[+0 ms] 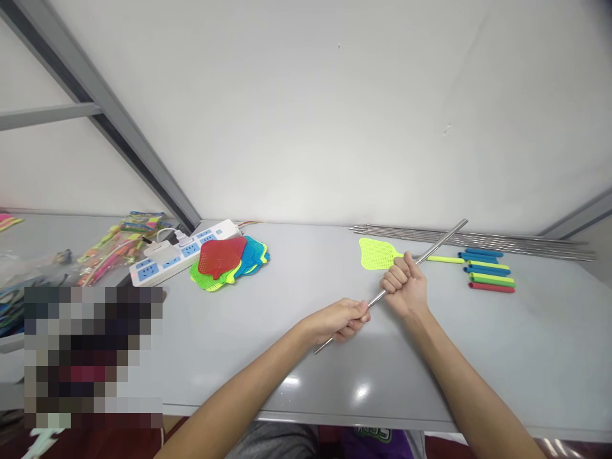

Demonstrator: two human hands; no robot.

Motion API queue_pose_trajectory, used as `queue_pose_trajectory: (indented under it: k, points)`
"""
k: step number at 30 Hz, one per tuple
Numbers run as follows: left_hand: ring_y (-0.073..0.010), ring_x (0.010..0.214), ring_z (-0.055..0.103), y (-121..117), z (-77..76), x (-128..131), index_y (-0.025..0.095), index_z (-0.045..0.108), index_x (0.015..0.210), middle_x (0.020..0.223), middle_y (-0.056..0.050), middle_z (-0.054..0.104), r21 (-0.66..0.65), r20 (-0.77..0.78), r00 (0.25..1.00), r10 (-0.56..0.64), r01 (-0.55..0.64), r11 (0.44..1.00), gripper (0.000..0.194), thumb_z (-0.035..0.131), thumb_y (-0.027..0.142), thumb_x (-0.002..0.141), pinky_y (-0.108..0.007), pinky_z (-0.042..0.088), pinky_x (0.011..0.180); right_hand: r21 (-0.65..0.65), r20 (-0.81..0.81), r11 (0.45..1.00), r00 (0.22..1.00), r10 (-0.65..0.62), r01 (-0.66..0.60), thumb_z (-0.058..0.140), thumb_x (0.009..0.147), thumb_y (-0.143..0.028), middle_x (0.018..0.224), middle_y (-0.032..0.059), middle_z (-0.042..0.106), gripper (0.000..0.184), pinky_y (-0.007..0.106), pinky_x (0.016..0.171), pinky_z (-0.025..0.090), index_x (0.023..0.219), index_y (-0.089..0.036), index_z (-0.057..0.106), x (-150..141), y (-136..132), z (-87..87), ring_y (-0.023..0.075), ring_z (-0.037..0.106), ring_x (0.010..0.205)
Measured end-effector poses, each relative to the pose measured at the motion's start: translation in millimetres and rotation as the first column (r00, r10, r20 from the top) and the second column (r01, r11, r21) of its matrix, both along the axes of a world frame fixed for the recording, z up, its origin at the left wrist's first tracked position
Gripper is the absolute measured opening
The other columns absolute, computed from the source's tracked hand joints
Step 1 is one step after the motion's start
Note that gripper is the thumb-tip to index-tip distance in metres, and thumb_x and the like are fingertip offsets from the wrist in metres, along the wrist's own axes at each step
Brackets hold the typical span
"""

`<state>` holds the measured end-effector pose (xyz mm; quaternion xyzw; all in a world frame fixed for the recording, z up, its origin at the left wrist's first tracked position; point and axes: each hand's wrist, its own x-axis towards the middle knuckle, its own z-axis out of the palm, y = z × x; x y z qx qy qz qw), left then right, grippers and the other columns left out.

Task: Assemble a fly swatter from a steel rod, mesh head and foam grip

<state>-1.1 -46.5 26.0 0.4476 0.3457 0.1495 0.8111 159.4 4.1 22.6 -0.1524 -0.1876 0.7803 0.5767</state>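
Both of my hands grip one metal telescopic rod (442, 241), held at a slant above the table with its thick end up to the right. My left hand (342, 319) is closed round the thinner lower part. Higher up, my right hand (405, 287) wraps its fingers round the thicker part. Just behind my right hand lies a yellow fly swatter (378, 254) with a yellow grip. Several coloured handle tubes (492, 287) in blue, yellow, green and red lie to the right. Along the wall rests a bundle of metal rods (507, 243).
On the left, loose swatter heads (222, 257) in red, blue and green are piled against a white power strip (191, 250) with plugs in it. Bagged colourful items (112, 248) lie beyond a grey metal post (138, 153). The grey table (268, 370) ends near my body.
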Motion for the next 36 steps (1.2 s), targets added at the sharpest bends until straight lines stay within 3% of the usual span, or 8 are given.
queue_pose_trajectory:
  k: [9, 18, 25, 36]
  points:
    - [-0.0011, 0.038, 0.016, 1, -5.1, 2, 0.016, 0.046, 0.078, 0.057, 0.006, 0.024, -0.011, 0.058, 0.998, 0.032, -0.031, 0.999, 0.043, 0.032, 0.056, 0.073, -0.017, 0.008, 0.035, 0.014, 0.007, 0.999, 0.999, 0.049, -0.049, 0.036, 0.082, -0.032, 0.041, -0.0075, 0.008, 0.04, 0.02, 0.032, 0.011, 0.05, -0.018, 0.016, 10, 6, 3.0, 0.0065, 0.007, 0.035]
    - [-0.0026, 0.04, 0.031, 9, -9.2, -2, 0.014, 0.051, 0.083, 0.058, 0.003, 0.037, 0.081, -0.045, 0.997, 0.063, -0.059, 0.995, 0.052, 0.03, 0.06, 0.072, -0.017, 0.017, 0.037, 0.033, 0.01, 0.999, 1.0, 0.018, -0.018, 0.037, 0.081, -0.03, 0.04, -0.0071, 0.015, 0.038, 0.019, 0.031, 0.018, 0.05, -0.018, 0.019, 25, 14, 1.5, 0.0064, 0.016, 0.032]
    - [-0.0011, 0.039, 0.015, 9, -3.6, -5, 0.013, 0.05, 0.08, 0.055, 0.007, 0.026, 0.118, -0.063, 0.994, 0.09, -0.082, 0.99, 0.045, 0.035, 0.055, 0.072, -0.018, 0.009, 0.038, -0.027, -0.009, 0.999, 1.0, -0.023, 0.023, 0.035, 0.081, -0.023, 0.039, -0.0064, 0.019, 0.036, 0.02, 0.03, 0.02, 0.05, -0.018, 0.018, 45, 25, -0.1, 0.0066, 0.02, 0.032]
    - [-0.0023, 0.04, 0.014, 8, -6.4, -5, 0.017, 0.037, 0.067, 0.053, 0.008, 0.02, 0.109, -0.166, 0.985, 0.047, -0.029, 0.994, 0.044, 0.034, 0.061, 0.069, -0.018, 0.008, 0.037, -0.052, -0.025, 0.998, 0.999, -0.022, 0.021, 0.033, 0.082, -0.023, 0.039, -0.0064, 0.018, 0.035, 0.02, 0.03, 0.019, 0.051, -0.018, 0.018, 46, 25, 1.2, 0.007, 0.019, 0.032]
